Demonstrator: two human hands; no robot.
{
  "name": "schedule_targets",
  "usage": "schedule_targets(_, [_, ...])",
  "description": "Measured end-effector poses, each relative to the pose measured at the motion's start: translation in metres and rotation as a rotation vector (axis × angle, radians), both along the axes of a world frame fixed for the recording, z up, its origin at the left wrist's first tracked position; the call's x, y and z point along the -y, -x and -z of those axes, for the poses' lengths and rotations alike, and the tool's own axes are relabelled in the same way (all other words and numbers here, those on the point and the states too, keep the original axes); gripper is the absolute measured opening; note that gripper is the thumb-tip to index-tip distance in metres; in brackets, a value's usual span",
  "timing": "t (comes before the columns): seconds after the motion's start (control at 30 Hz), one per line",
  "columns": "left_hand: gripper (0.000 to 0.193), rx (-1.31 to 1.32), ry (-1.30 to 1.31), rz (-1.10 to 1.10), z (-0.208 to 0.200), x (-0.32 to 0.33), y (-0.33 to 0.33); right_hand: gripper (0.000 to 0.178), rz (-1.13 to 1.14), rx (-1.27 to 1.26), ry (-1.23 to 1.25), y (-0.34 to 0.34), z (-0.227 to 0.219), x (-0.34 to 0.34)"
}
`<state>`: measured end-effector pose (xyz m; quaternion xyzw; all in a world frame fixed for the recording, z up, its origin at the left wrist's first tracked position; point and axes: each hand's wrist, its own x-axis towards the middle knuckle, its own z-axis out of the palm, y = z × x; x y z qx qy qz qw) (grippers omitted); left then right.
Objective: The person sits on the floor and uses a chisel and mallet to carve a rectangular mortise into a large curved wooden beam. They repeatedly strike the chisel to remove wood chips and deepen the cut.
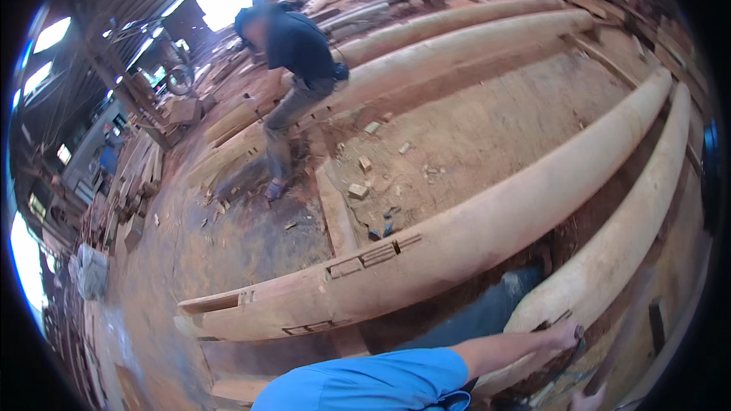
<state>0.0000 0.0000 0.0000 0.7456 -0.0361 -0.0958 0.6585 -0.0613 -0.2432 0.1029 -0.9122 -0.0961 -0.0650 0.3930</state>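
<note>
Left hand (562, 336) fingers curl round small dark tool (581, 332) at near log (586, 281), right hand (588, 400) grips brown handle (607, 369), dark box-like markings (371, 258) on 2nd log (487, 232).

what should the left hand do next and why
Perhaps steady the left hand by the dark cut in the nearest pale log before moving the right hand: the left is beside that cut, while the right sits low at the frame's edge.

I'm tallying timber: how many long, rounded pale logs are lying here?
4: the near log by the left hand, the notched log beyond it, a third log by the other person, and a fourth log behind that. More may be hidden farther back.
</note>
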Motion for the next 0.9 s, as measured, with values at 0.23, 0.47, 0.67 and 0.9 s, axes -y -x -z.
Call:
schedule_targets(0.23, [0.027,-0.143,-0.148,0.067,-0.004,0.016,-0.016,0.036,0.337,-0.220,0.202,0.004,-0.092,-0.073])
schedule_targets(0.47, [0.017,0.088,0.033,-0.064,-0.062,-0.037,0.022,0.041,0.359,-0.700,0.313,0.082,-0.087,-0.063])
schedule_targets(0.67, [0.017,0.310,0.319,0.003,-0.017,-0.115,0.158,0.033,0.553,-1.024,-0.114,0.189,-0.020,-0.075])
schedule_targets(0.9, [0.022,0.009,0.369,-0.472,-0.044,-0.092,0.064,0.033,0.551,-0.978,-0.289,0.173,-0.028,-0.087])
